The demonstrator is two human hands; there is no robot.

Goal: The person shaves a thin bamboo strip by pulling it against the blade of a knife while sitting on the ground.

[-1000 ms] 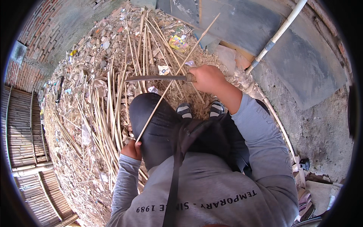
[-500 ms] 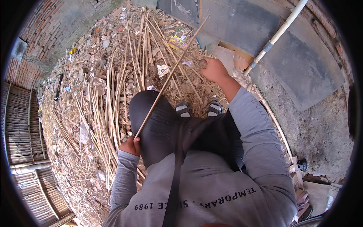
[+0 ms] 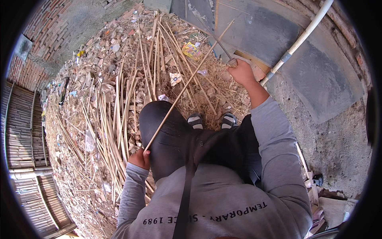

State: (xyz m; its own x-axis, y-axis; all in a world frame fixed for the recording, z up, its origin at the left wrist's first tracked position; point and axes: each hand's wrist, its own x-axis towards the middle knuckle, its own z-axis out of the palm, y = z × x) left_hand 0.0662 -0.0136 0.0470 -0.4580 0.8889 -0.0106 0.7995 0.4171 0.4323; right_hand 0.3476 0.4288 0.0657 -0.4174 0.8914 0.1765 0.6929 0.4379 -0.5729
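Observation:
My left hand [image 3: 140, 158] is closed around the lower end of a long, thin bamboo stick [image 3: 181, 94]. The stick slants up and away over my left knee, its far end at the upper right. My right hand [image 3: 241, 72], farther out, grips the stubby handle of a long-bladed knife [image 3: 223, 48]. The narrow dark blade points away and to the left, crossing the stick near its far end; whether they touch I cannot tell.
Many split bamboo strips [image 3: 119, 119] lie on the rubble-strewn ground [image 3: 95, 71] left and ahead. Dark panels [image 3: 262, 32] and a white pipe [image 3: 298, 42] line the wall at right. My sandalled feet [image 3: 195, 120] stand ahead. Bamboo slatting [image 3: 20, 131] is at far left.
My right hand has moved out and slightly right, and the knife's blade now shows clearly. The stick's far end has shifted right, with my left hand still holding the near end.

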